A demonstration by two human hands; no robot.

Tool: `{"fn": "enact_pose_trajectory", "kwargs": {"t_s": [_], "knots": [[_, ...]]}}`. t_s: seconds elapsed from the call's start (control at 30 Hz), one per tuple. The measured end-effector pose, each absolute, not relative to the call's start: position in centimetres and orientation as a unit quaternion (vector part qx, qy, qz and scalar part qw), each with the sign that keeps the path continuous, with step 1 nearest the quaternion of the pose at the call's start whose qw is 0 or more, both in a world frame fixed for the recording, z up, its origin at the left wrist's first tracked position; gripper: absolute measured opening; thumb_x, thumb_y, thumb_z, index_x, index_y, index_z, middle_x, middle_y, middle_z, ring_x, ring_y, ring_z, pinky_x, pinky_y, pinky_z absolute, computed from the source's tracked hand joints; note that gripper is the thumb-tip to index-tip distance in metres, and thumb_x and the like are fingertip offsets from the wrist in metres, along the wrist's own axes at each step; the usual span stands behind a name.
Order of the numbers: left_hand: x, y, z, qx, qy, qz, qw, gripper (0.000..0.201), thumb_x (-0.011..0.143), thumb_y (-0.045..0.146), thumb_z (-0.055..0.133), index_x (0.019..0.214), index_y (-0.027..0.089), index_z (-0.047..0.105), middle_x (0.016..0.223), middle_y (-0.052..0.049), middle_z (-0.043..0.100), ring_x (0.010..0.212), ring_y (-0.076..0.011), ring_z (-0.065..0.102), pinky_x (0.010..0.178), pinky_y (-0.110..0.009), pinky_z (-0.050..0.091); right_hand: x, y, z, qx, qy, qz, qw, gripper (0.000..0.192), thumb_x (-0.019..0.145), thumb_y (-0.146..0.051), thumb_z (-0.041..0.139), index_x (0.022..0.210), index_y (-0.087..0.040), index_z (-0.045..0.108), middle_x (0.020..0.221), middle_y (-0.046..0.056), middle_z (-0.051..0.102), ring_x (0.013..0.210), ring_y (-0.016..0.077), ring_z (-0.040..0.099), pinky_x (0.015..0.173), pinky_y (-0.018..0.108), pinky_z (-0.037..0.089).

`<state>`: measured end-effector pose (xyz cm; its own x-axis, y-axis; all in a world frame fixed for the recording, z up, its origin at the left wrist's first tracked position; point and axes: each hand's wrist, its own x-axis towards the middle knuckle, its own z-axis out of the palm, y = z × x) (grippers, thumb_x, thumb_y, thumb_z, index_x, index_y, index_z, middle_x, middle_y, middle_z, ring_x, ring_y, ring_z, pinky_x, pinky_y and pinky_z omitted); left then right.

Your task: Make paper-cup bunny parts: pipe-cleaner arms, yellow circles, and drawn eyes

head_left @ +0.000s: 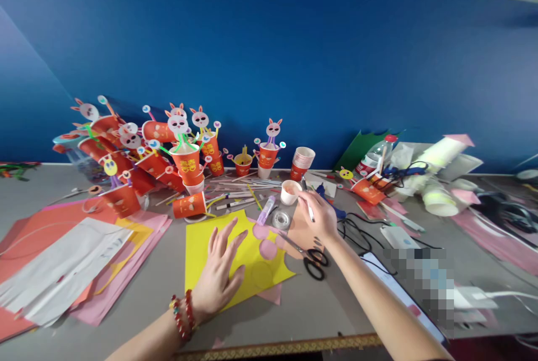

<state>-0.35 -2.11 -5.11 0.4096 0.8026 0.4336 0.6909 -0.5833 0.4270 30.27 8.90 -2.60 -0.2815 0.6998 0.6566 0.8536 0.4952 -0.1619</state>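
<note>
My left hand (221, 271), with a red bead bracelet on the wrist, is over the yellow paper (199, 249), its fingers spread. Whether it presses on the sheet I cannot tell. A faint circle outline shows on the yellow paper near my thumb. My right hand (319, 216) is closed around a marker (310, 212), just beside a white paper cup (289, 193). Below that hand lie black-handled scissors (313, 263) and peach paper (297, 223). Pink paper circles (268, 249), a roll of tape (281, 220) and a purple glue stick (265, 211) lie between the hands.
Red paper-cup rabbits (185, 165) crowd the back left. Stacked cups (302, 163) stand by the blue wall. Coloured sheets (103, 288) lie at left. At right are a bottle (376, 156), black cables (357, 232), a tablet (403, 296) and white paper rolls (441, 151).
</note>
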Motion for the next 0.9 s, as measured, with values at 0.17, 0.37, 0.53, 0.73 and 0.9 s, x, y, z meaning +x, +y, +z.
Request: {"fn": "enact_pose_trajectory", "kwargs": {"t_s": [0.17, 0.37, 0.53, 0.73, 0.9], "knots": [[-0.1, -2.0, -5.3, 0.836, 0.447, 0.305, 0.089, 0.068, 0.089, 0.012, 0.045, 0.152, 0.026, 0.024, 0.161, -0.014, 0.018, 0.149, -0.0320, 0.016, 0.117, -0.064, 0.018, 32.1, 6.8, -2.9, -0.550, -0.806, -0.140, 0.170, 0.025, 0.094, -0.017, 0.047, 0.101, -0.019, 0.071, 0.082, 0.007, 0.071, 0.082, 0.0207, 0.065, 0.070, 0.027, 0.048], [0.0, -2.1, -5.0, 0.846, 0.440, 0.289, 0.082, 0.060, 0.087, 0.016, 0.049, 0.145, 0.023, 0.036, 0.159, -0.015, 0.024, 0.147, -0.0317, 0.021, 0.117, -0.063, 0.016, 32.6, 9.5, -3.5, -0.613, -0.771, -0.133, 0.110, 0.044, 0.081, 0.001, 0.050, 0.120, -0.015, 0.063, 0.089, 0.011, 0.072, 0.076, 0.0216, 0.065, 0.058, 0.027, 0.040], [0.0, -2.4, -4.7, 0.865, 0.437, 0.233, 0.076, 0.079, 0.074, 0.056, 0.069, 0.141, 0.023, 0.043, 0.148, -0.016, 0.042, 0.138, -0.0372, 0.036, 0.117, -0.065, 0.012, 31.3, 6.7, -2.3, -0.635, -0.755, -0.122, 0.108, 0.016, 0.091, -0.015, 0.051, 0.097, -0.018, 0.065, 0.085, 0.009, 0.071, 0.072, 0.0211, 0.066, 0.056, 0.027, 0.038], [-0.1, -2.4, -4.8, 0.889, 0.424, 0.137, 0.102, 0.093, 0.060, 0.074, 0.072, 0.132, 0.019, 0.053, 0.134, -0.015, 0.057, 0.124, -0.0374, 0.050, 0.113, -0.060, 0.029, 32.0, -0.5, -2.3, -0.608, -0.793, 0.006, 0.049, 0.009, 0.082, -0.029, 0.066, 0.080, -0.023, 0.060, 0.080, 0.002, 0.072, 0.071, 0.0205, 0.069, 0.056, 0.025, 0.041], [0.2, -2.6, -3.6, 0.894, 0.421, 0.106, 0.109, 0.046, 0.076, 0.042, 0.074, 0.115, 0.021, 0.062, 0.129, -0.012, 0.060, 0.119, -0.0337, 0.054, 0.103, -0.051, 0.044, 32.0, -1.8, -2.0, -0.627, -0.776, 0.063, 0.032, 0.002, 0.083, -0.023, 0.059, 0.083, -0.022, 0.060, 0.086, 0.006, 0.073, 0.076, 0.0224, 0.069, 0.061, 0.027, 0.044]]}}
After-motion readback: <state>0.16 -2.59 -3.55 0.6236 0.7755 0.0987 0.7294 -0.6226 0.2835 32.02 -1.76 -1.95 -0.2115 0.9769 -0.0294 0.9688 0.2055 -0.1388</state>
